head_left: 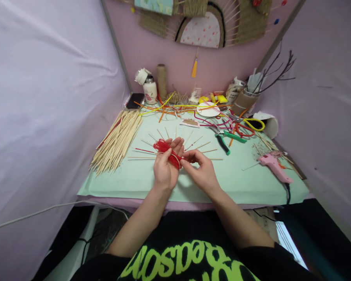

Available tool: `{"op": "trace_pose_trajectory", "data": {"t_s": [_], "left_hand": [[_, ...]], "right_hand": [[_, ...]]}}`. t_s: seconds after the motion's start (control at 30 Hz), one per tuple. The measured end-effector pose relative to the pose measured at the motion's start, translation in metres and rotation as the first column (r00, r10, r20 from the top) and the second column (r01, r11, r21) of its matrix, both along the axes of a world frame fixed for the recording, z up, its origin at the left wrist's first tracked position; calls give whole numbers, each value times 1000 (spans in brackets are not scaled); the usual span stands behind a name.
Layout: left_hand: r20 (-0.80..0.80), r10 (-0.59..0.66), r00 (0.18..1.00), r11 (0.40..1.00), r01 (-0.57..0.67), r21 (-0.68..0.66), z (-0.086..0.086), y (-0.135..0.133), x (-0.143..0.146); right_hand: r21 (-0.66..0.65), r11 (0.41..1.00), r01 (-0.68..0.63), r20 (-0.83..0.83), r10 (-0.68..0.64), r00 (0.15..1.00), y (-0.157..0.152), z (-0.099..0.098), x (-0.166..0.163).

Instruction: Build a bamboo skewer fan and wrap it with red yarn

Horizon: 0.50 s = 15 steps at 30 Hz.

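My left hand (pixel 165 166) is held palm up over the table with a bundle of red cord (pixel 165 148) wound around its fingers. My right hand (pixel 201 168) sits just to the right, its fingertips pinched on the red cord near the left palm. Beneath both hands several thin sticks (pixel 200 147) lie fanned out on the pale green mat (pixel 134 179).
A pile of bamboo sticks (pixel 117 142) lies at the left. Green-handled pliers (pixel 224 142) and coloured cords (pixel 175 109) lie behind; a pink glue gun (pixel 273 166) rests at the right. A bottle (pixel 150 90), twine spool (pixel 162 81) and phone (pixel 135 100) line the back wall.
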<state>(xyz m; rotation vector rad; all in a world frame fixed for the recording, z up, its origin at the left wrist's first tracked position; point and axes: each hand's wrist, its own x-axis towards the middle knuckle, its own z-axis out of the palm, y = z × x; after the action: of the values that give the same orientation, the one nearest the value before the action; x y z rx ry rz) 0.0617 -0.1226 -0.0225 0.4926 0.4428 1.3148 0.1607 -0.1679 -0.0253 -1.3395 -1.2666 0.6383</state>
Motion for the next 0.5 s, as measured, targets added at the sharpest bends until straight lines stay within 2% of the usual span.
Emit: {"op": "trace_pose_trajectory", "data": {"t_s": [0.13,0.33,0.5], "left_hand": [[-10,9,1000,1000,-8,18,-1,-2,1],[-6,-11,1000,999,11,41,1,-4,2],[4,-40,999,998,39,40,1,-4,2]], "right_hand": [[-9,1000,21,-16,-21,1000,2,0,-2],[-45,999,-13,-57,11,998,2,3,-3],[-64,998,-6,-194,-7,981,6,-2,0]]}}
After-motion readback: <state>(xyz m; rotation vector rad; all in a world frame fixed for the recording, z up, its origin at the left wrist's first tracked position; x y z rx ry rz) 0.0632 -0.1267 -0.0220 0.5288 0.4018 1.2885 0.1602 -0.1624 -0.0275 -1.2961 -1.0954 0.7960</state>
